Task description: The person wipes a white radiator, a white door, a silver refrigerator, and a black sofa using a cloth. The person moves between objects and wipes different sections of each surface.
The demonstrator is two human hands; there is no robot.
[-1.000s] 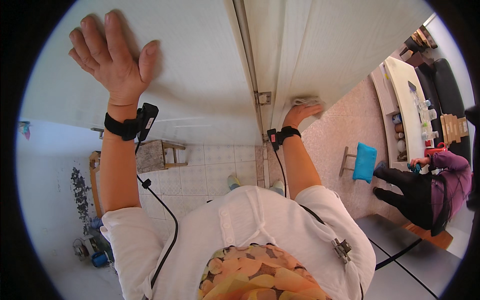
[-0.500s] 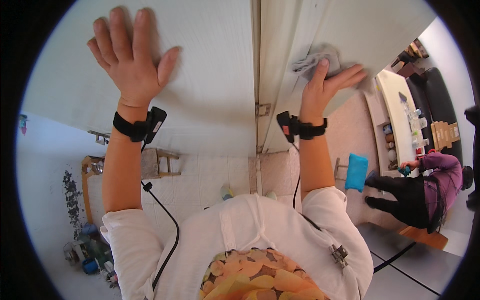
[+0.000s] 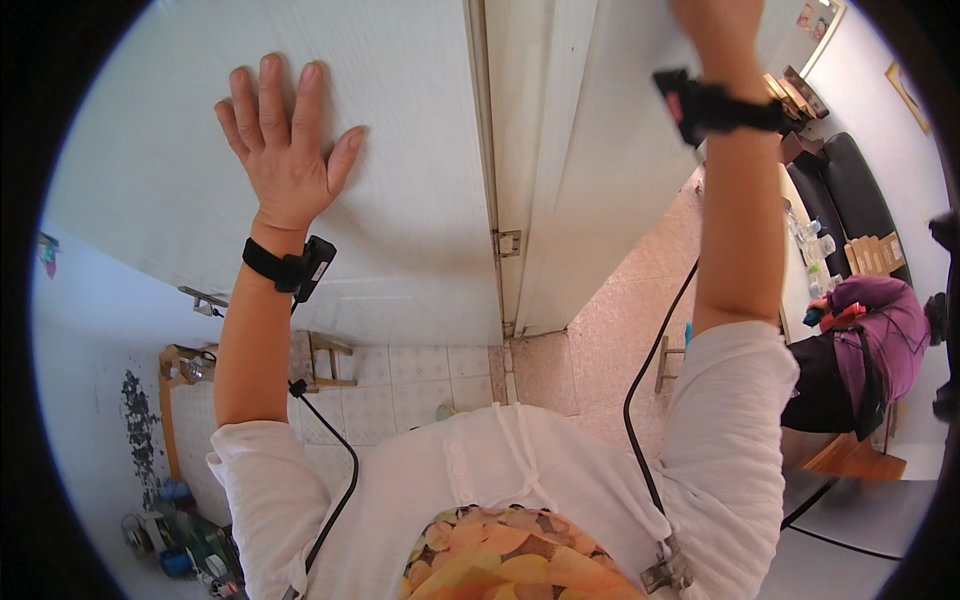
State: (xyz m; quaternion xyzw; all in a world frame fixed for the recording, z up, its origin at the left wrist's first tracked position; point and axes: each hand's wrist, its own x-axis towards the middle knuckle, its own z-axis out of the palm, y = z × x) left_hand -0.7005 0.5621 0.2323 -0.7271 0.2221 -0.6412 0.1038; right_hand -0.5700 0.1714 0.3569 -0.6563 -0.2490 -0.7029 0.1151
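Observation:
My left hand point(image 3: 285, 150) lies flat against a white wood-grain door point(image 3: 410, 130), fingers spread, holding nothing. Its wrist carries a black strap with a small black box point(image 3: 315, 268). My right hand point(image 3: 720, 30) reaches up to the top edge of the view, in front of the pale door frame and wall point(image 3: 630, 150). Only its back and wrist show; the fingers are cut off, and no cloth can be seen. A similar black strap point(image 3: 735, 108) circles that wrist.
A metal hinge point(image 3: 508, 242) sits on the door's edge, and a lever handle point(image 3: 203, 300) juts out at left. Below stands a wooden stool point(image 3: 325, 360). At right, a person in purple point(image 3: 880, 335) bends beside a table of glassware, near a black sofa point(image 3: 865, 190). Black cables hang from both wrists.
My right hand has moved up and right, out of full view, and the grey cloth it pressed on the surface is gone from sight. My left hand sits slightly lower and farther right.

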